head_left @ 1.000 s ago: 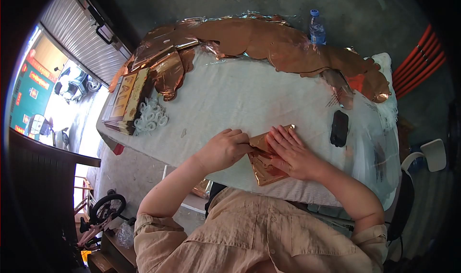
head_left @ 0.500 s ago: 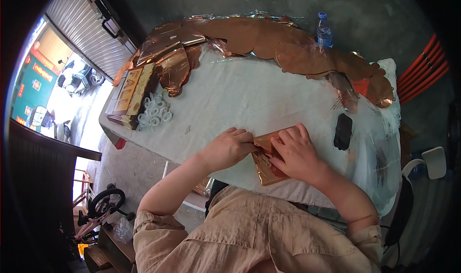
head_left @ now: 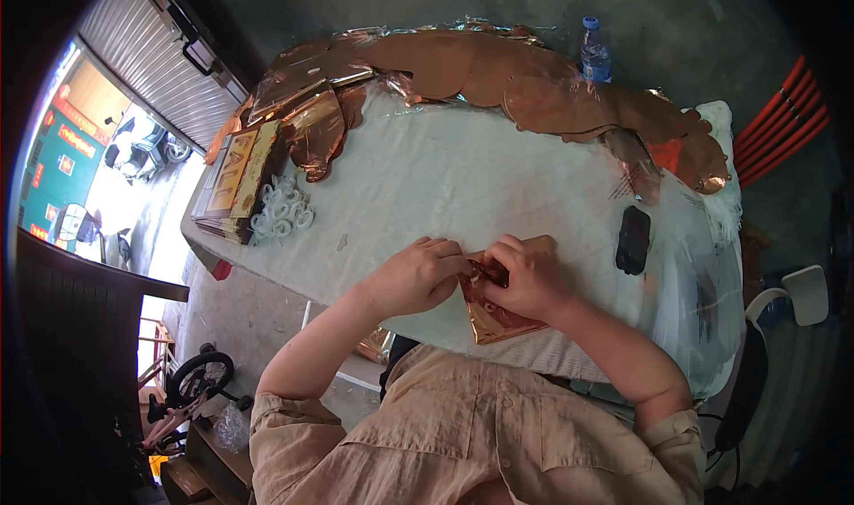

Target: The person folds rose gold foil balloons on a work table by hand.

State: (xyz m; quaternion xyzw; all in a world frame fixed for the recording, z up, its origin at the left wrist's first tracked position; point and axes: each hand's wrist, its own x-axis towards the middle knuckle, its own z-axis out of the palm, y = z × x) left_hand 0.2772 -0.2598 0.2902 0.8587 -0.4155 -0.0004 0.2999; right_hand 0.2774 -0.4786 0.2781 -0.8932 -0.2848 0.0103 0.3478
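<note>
A folded copper-coloured foil piece lies near the front edge of the white-covered table. My left hand is closed at the foil's left upper edge, its fingertips pinching the foil there. On the right, my right hand rests over the foil with curled fingers, gripping its upper middle part. Fingertips of both hands are close together, and the bit of foil between them is partly hidden.
Flat copper foil sheets line the far edge. Packets and white rings sit at the left. A black phone-like object lies at the right, clear plastic beyond it, and a bottle stands behind.
My right hand has curled its fingers and shifted left towards my left hand, uncovering the foil's upper right corner. My left hand has barely moved.
</note>
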